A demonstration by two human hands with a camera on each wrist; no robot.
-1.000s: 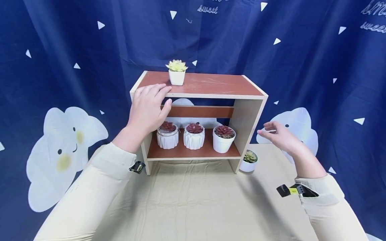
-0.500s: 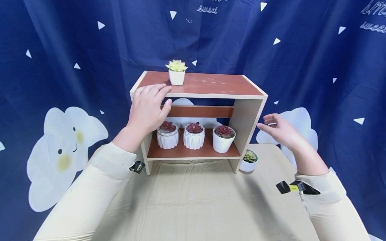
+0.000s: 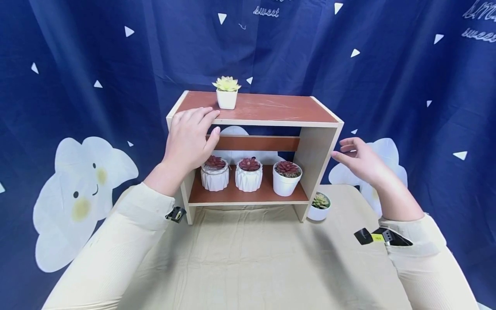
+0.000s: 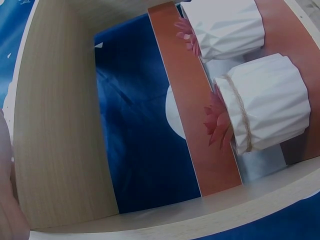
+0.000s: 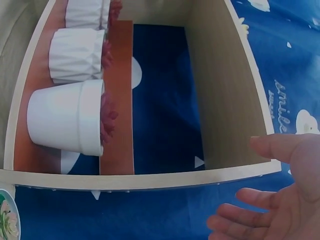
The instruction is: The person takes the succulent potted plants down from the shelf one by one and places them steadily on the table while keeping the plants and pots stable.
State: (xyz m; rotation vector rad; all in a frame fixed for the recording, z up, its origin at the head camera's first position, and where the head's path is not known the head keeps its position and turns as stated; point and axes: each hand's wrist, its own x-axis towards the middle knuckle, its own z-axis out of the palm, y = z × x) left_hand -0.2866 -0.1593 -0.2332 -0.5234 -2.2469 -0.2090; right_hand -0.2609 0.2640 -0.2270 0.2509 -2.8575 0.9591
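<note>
A small wooden shelf unit (image 3: 271,110) with a red-brown top stands in the middle of the head view. My left hand (image 3: 189,141) rests on the front left of its top, fingers laid over the edge and thumb against the front. To the right of the side panel, my right hand (image 3: 362,163) hangs in the air with loosely bent fingers and holds nothing. In the right wrist view its thumb (image 5: 272,147) overlaps the shelf's corner. Behind my left fingers, a yellow-green succulent in a square white pot (image 3: 227,98) stands on the top.
On the lower board stand three red succulents in white pots: a twine-tied one (image 3: 215,177), a faceted one (image 3: 249,178) and a smooth one (image 3: 285,184). A green succulent in a round white pot (image 3: 319,210) sits on the cloth-covered table (image 3: 240,258), beside the shelf's right foot. A blue curtain (image 3: 116,51) hangs behind.
My right hand has risen a little beside the shelf's right panel, its fingers slightly more bent. My left hand, the shelf and the pots have stayed in place.
</note>
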